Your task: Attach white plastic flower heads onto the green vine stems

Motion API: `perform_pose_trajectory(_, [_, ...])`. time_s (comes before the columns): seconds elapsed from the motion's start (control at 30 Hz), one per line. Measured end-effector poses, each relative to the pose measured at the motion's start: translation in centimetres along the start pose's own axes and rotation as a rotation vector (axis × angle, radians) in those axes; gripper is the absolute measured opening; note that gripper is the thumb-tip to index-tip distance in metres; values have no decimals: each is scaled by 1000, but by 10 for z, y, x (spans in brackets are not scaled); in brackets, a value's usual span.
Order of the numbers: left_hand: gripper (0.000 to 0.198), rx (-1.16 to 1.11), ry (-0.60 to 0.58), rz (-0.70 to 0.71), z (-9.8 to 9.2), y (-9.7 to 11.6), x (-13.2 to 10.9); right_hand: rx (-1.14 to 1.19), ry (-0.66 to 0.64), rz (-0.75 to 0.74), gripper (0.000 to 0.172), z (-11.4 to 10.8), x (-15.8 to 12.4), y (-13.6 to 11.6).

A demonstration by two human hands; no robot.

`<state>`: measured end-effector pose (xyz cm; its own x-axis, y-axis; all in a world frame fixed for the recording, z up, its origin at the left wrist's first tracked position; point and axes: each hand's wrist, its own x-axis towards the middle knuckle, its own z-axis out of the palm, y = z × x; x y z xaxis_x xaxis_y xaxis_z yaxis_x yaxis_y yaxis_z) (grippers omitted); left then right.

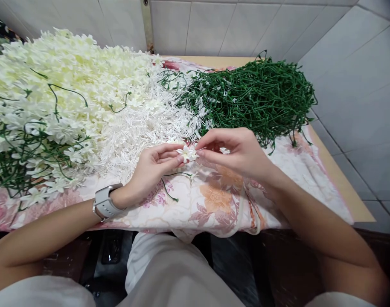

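Note:
Between my two hands is a small white artificial flower. My left hand, with a grey watch on its wrist, pinches it from the left between thumb and fingers. The thumb and forefinger of my right hand close at its right edge; any small part between those fingertips is too tiny to make out. A thin green plastic stem with branching ends shows just below my left fingers. Right behind the hands lies a heap of white stamen-like plastic pieces.
A large mound of cream-white fabric blossoms covers the left. Assembled sprigs lie at its front. Tangled green stems are piled at the back right. Floral cloth covers the board; tiled walls stand behind and right.

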<state>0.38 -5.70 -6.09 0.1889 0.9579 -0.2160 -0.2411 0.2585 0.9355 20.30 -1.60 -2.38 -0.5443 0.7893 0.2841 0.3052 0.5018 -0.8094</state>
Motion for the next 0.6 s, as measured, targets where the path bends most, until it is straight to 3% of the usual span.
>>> perform_pose_trajectory(0.13, [29, 27, 2, 12, 2, 1, -1, -280, 65, -230, 9, 10, -5, -3])
perform_pose_trajectory(0.27, [29, 67, 2, 49, 3, 1, -2, -476, 76, -345, 14, 17, -8, 0])
perform_pose_trajectory(0.43, [27, 62, 8, 58, 2, 1, -2, -664, 85, -422, 18, 20, -11, 3])
perform_pose_trajectory(0.6, [24, 53, 2, 75, 3, 1, -2, -697, 103, -426, 17, 20, -10, 5])
